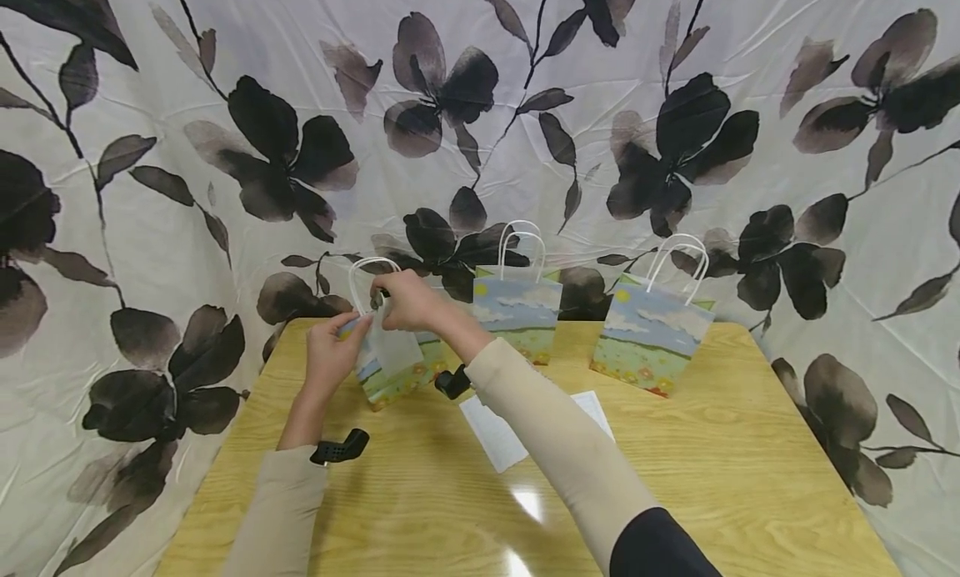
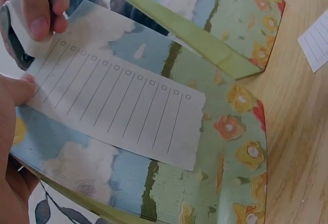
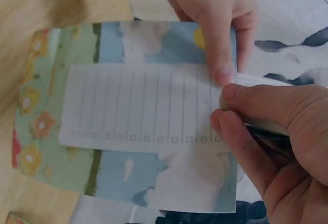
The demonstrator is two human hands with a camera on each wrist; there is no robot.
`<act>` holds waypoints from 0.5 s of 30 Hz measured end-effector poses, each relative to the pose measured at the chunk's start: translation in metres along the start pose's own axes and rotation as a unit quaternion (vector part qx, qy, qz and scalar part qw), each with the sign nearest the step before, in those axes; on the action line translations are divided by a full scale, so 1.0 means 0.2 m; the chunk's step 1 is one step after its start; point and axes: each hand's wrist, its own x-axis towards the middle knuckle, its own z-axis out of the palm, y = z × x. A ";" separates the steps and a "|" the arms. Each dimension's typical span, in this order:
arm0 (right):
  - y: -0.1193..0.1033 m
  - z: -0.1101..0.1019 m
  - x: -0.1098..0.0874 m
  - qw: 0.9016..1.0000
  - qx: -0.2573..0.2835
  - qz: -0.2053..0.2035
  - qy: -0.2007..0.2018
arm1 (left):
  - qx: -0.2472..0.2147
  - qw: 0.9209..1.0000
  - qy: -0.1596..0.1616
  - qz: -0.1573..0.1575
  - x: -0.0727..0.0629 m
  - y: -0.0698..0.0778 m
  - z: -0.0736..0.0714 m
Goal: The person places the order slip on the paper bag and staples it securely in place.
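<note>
A paper bag (image 2: 233, 157) with a painted sky and flower field stands tilted at the table's left, its white handles up. Over its front lies a lined checklist sheet (image 2: 123, 106), its short edge near the bag's top rim. My left hand (image 1: 330, 356) pinches the bag's rim and the sheet, thumb on the front. With bent fingers my right hand (image 1: 408, 302) grips a small white-and-dark stapler (image 2: 38, 47) at the sheet's top edge. The fingers partly hide the stapler, so whether its jaws press the paper is unclear.
Two similar bags, one in the middle (image 1: 517, 306) and one on the right (image 1: 652, 327), stand upright along the table's back. White paper (image 1: 495, 439) lies on the wooden table (image 1: 405, 494), partly under my right forearm. A floral cloth (image 1: 555, 27) hangs behind.
</note>
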 end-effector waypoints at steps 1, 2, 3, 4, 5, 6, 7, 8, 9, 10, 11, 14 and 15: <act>0.00 0.00 0.00 1.000 0.001 0.000 0.002 | 0.001 1.000 0.000 0.003 0.00 0.00 0.00; 0.01 0.00 0.01 1.000 0.003 -0.001 0.003 | 0.002 1.000 0.001 0.007 0.00 0.00 0.00; 0.01 0.00 0.01 1.000 0.011 -0.001 0.001 | 0.004 1.000 0.004 0.010 0.00 0.00 0.00; 0.01 -0.01 0.02 1.000 0.020 -0.001 -0.002 | 0.003 1.000 0.005 0.011 0.00 0.00 0.00; 0.01 -0.01 0.02 0.999 0.032 0.000 -0.007 | 0.003 1.000 0.006 0.013 0.00 0.00 0.00; 0.01 -0.01 0.02 0.999 0.041 0.001 -0.015 | 0.001 1.000 0.005 0.012 0.00 0.00 0.00; 0.02 -0.01 0.02 0.998 0.053 0.003 -0.024 | 0.000 1.000 0.005 0.013 -0.01 0.00 0.00; 0.02 -0.01 0.02 0.997 0.066 0.006 -0.034 | -0.003 1.000 0.004 0.013 -0.01 0.00 0.00; 0.03 0.00 0.02 0.996 0.077 0.009 -0.042 | -0.004 1.000 0.004 0.014 -0.01 -0.01 0.00; 0.04 0.00 0.02 0.995 0.086 0.009 -0.045 | -0.005 1.000 0.003 0.016 -0.01 -0.01 0.00; 0.04 0.00 0.02 0.995 0.090 0.010 -0.048 | -0.006 1.000 0.003 0.019 -0.01 0.00 0.01; 0.06 -0.01 0.02 0.993 0.102 0.011 -0.053 | -0.004 1.000 0.009 0.029 -0.02 0.00 0.01; 0.06 -0.02 0.02 0.993 0.107 0.012 -0.055 | -0.001 0.999 0.011 0.031 -0.02 -0.01 0.02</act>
